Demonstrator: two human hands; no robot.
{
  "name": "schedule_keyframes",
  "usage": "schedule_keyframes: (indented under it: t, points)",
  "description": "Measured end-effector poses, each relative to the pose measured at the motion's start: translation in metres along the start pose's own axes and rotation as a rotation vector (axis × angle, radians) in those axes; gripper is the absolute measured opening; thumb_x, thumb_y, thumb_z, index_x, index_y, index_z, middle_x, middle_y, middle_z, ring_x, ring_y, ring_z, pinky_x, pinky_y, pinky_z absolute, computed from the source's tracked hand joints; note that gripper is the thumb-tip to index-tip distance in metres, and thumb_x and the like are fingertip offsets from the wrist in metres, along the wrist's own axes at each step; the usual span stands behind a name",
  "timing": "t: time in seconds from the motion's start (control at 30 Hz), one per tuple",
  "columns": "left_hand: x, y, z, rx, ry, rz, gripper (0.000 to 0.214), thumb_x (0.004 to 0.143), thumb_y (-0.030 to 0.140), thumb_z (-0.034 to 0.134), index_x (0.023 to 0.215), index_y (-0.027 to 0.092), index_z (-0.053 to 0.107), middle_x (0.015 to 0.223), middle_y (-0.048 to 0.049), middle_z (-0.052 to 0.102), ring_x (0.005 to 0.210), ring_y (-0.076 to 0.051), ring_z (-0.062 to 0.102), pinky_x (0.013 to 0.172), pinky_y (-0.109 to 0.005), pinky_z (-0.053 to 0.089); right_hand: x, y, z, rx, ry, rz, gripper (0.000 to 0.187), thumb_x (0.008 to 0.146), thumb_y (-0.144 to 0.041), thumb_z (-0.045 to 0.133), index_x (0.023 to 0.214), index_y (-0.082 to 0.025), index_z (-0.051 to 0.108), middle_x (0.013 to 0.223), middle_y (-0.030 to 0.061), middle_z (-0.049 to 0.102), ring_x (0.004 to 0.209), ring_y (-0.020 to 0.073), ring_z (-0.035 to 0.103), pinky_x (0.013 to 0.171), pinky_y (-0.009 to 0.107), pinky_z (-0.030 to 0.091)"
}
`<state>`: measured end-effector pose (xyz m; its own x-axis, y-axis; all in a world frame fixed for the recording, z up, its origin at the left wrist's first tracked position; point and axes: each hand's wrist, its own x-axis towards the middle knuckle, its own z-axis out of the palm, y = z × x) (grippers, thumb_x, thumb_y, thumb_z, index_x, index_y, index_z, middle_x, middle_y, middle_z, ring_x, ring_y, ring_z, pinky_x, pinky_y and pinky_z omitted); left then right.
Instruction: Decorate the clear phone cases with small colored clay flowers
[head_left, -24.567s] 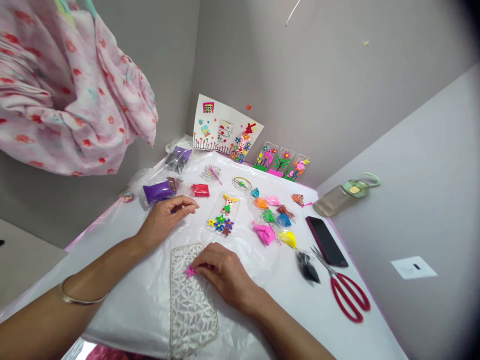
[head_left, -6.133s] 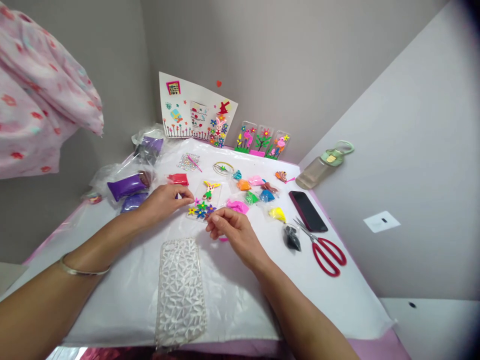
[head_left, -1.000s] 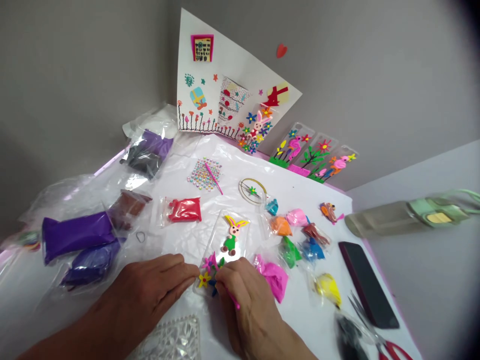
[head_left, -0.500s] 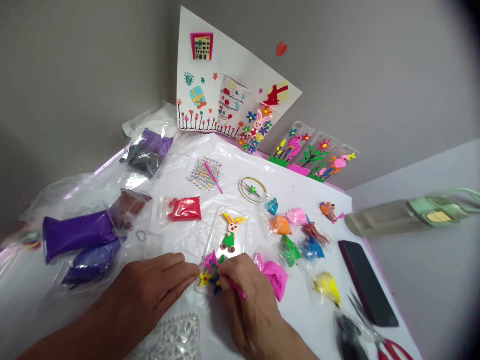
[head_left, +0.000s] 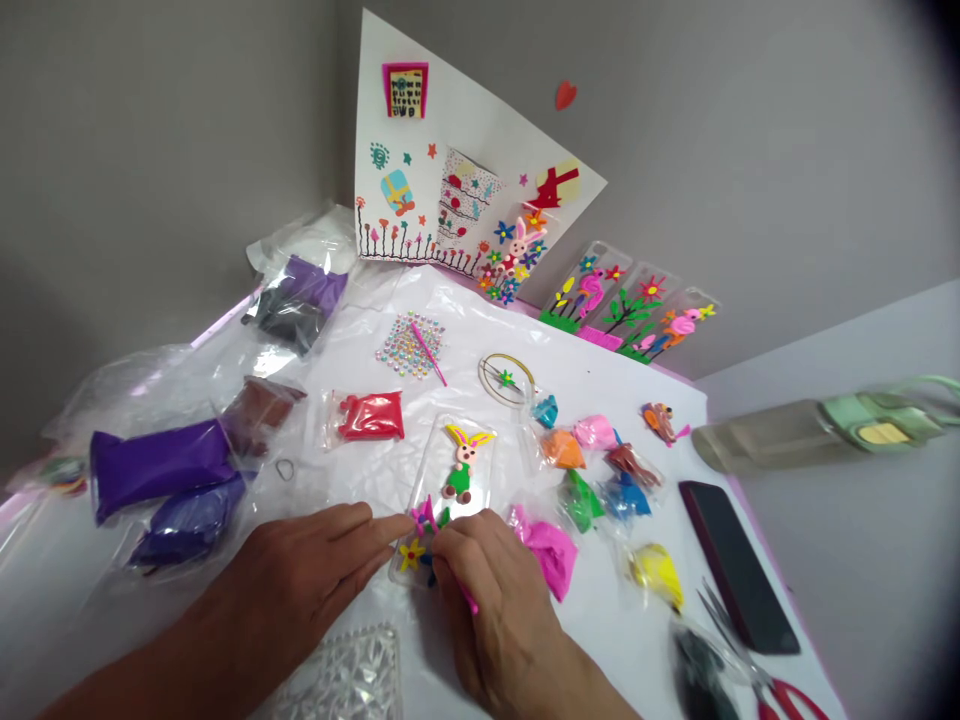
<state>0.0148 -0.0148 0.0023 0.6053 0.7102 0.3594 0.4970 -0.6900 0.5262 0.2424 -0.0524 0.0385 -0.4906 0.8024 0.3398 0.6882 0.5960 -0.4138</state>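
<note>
The clear case lay flat near the middle of the table, well in from the left, far and right edges. It looked light, slightly bendy and slick, so the side rims seemed the best hold, toward the far end past the bunny. The clay shapes looked soft and easy to dent, above all the pink flower with its raised petals.

The left hand kept its fingers straight and close together, the index tip at the pink flower; whether its thumb pinched anything could not be told. The right hand was curled over the flower end, pinching a pink stick whose working tip was hidden.

Sideways room was tight: the red pack sat off the case's far left corner, the pink bag close on its right, with the phone along the right edge. Toward the far edge, the ring and gems left more space.
</note>
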Motion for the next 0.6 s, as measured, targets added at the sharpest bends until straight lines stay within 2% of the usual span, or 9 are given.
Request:
schedule_keyframes:
  t: [0.17,0.37,0.6]
  points:
    - [0.001,0.002,0.0,0.034,-0.019,0.02,0.033,0.115,0.034,0.03,0.131,0.026,0.058,0.095,0.0031,0.078,0.081,-0.012,0.078,0.069,-0.018,0.061,0.001,-0.001,-0.002,0.056,0.033,0.069,0.021,0.097,-0.004,0.039,0.108,-0.019,0.049,0.085,0.0064,0.061,0.075,0.0185,0.055,0.066,0.028,0.047]
    - [0.009,0.007,-0.002,0.106,0.047,0.04,0.041,0.116,0.035,0.022,0.121,0.025,0.061,0.088,0.0035,0.078,0.074,-0.011,0.078,0.059,-0.018,0.057,0.004,-0.001,-0.004,0.162,0.139,0.227,0.014,0.105,-0.011,0.041,0.102,-0.021,0.051,0.084,0.0013,0.059,0.071,0.0128,0.055,0.064,0.022,0.046]
    - [0.008,0.008,-0.001,0.085,0.046,0.032,0.041,0.116,0.036,0.023,0.123,0.024,0.062,0.088,0.0035,0.078,0.075,-0.011,0.079,0.061,-0.02,0.058,0.005,-0.002,-0.004,0.089,0.096,0.112,0.018,0.1,-0.005,0.041,0.105,-0.02,0.051,0.085,0.0031,0.061,0.073,0.0152,0.055,0.064,0.024,0.045]
